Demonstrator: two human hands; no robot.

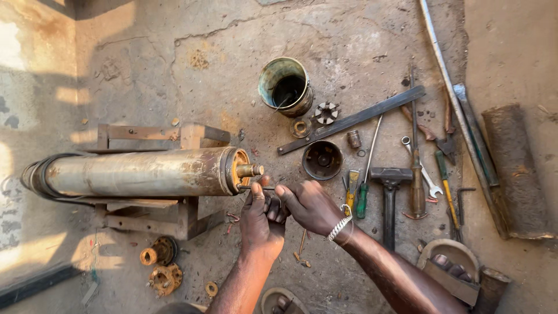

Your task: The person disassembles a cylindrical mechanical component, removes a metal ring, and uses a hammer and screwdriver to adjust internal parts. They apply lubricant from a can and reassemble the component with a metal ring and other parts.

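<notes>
Pump cylinder point(139, 172) – dull, stained metal; brass shaft point(250, 170); concrete floor point(174, 58) – rough, cracked; hammer point(389, 195) matt steel.

I count two hands, my left hand point(260, 224) and right hand point(309, 204). One long metal cylinder point(136, 172) lies on one metal stand point(168, 212). On the floor I see one open tin can point(285, 87), one black cup-shaped part point(322, 160), one hammer point(389, 192), one open-ended spanner point(421, 168), and two screwdrivers: green-handled point(363, 197) and yellow-handled point(446, 192).

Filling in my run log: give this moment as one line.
left hand: gripping tool | right hand: on same tool | tool at: cylinder end, below shaft | nearby: hammer, can
</notes>
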